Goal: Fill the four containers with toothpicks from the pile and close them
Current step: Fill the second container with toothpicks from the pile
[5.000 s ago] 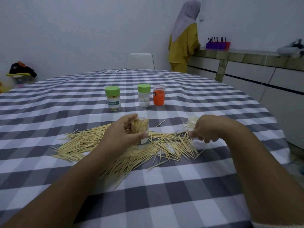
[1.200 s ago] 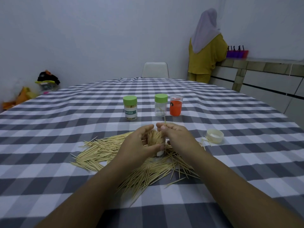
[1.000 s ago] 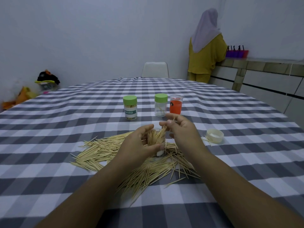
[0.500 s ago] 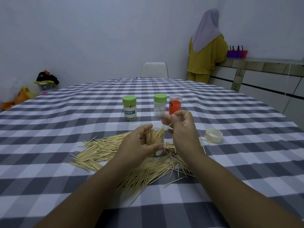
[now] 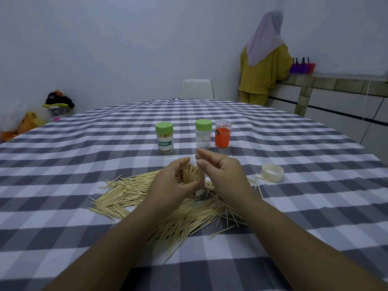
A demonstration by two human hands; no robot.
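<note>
My left hand (image 5: 172,185) grips the open container (image 5: 194,181), packed with toothpicks, standing upright on the toothpick pile (image 5: 163,206). My right hand (image 5: 222,173) hovers just beside its mouth, fingers loosely curled, holding nothing visible. The white lid (image 5: 272,172) lies right of the pile.

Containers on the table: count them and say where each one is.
4. Labelled jar with a green lid, back left; clear jar with a green lid beside it; orange jar at the right of that row; open jar gripped by the left hand, amid the pile.
</note>
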